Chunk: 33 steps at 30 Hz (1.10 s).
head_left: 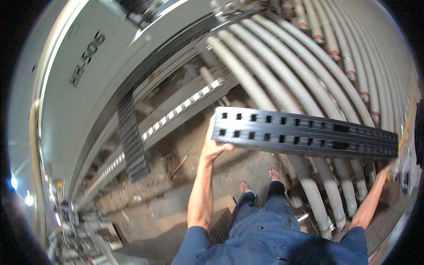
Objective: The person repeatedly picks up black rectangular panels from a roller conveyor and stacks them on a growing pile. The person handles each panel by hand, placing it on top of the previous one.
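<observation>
A long black plastic bar (pixel 304 132) with two rows of square holes is held level in front of me, above my legs. My left hand (pixel 213 148) grips its left end from below, fingers wrapped around the near edge. My right hand (pixel 388 167) reaches to the bar's far right end, where the grip is mostly hidden at the picture's rim. Below the bar I see my dark blue trousers (pixel 274 225) and my feet in open sandals (pixel 260 183) on a dirty floor.
Several thick grey corrugated hoses (pixel 282 66) curve from the top right down under the bar. A large grey machine housing (pixel 88 79) fills the left, with a black cable chain (pixel 132 141) and a striped rail (pixel 185 106). A metal floor grate (pixel 223 225) lies by my feet.
</observation>
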### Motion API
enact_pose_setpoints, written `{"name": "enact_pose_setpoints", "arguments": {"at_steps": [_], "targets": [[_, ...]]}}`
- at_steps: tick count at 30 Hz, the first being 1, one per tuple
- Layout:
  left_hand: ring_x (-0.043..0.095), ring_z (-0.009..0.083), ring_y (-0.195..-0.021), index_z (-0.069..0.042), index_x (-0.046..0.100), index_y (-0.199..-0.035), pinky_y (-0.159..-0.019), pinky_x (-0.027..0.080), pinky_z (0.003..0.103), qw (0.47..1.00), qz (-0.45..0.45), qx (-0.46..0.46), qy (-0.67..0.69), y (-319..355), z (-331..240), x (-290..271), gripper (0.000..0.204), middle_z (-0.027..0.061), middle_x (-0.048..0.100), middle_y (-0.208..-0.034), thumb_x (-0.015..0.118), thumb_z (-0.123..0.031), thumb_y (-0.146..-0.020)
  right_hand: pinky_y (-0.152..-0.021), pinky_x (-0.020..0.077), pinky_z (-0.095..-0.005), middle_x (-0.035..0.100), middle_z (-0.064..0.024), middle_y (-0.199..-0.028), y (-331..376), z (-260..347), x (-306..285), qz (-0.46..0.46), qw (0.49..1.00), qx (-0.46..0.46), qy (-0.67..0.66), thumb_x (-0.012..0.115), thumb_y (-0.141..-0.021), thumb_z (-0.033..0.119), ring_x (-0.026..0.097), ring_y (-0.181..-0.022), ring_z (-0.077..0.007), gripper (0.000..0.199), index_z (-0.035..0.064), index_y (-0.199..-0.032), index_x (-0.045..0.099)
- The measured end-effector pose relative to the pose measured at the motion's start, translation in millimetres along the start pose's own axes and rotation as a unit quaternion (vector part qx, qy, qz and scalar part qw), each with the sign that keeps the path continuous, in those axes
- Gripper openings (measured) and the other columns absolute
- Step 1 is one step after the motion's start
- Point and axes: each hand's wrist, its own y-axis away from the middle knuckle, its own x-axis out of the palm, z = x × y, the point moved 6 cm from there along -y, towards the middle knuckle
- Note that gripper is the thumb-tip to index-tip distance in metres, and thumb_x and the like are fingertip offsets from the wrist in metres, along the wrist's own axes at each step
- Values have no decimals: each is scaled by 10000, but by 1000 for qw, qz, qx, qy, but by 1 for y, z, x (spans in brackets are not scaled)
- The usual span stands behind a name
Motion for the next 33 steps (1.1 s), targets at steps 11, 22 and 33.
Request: {"name": "enact_pose_setpoints", "arguments": {"at_steps": [11,22,33], "targets": [[473,213,-1251,31,389,-1406,-1091,343,356,971,-150,126,-134,148,-149,-30,1181,110,523,-1316,981,-394,-476,-1058,410,-406,531,-83,-1379,170,126,199,244,962,-125,-10,431,-940,657,521,-1218,-240,750,86,-1424,470],[513,255,-1222,52,447,-1361,-1032,417,388,676,-507,419,-331,497,-359,-43,1151,156,538,-1320,911,-508,-469,-1053,413,-421,507,-108,-1405,520,355,381,626,732,-46,-264,443,-930,670,508,-1237,-256,776,78,-1432,453],[638,246,-1020,17,570,-1225,-893,523,403,119,-793,42,-596,717,-283,98,572,125,637,-1191,697,-385,-838,-1048,417,-436,483,-132,-1431,1009,582,369,875,324,187,-307,454,-920,682,495,-1257,-271,803,70,-1439,436]]}}
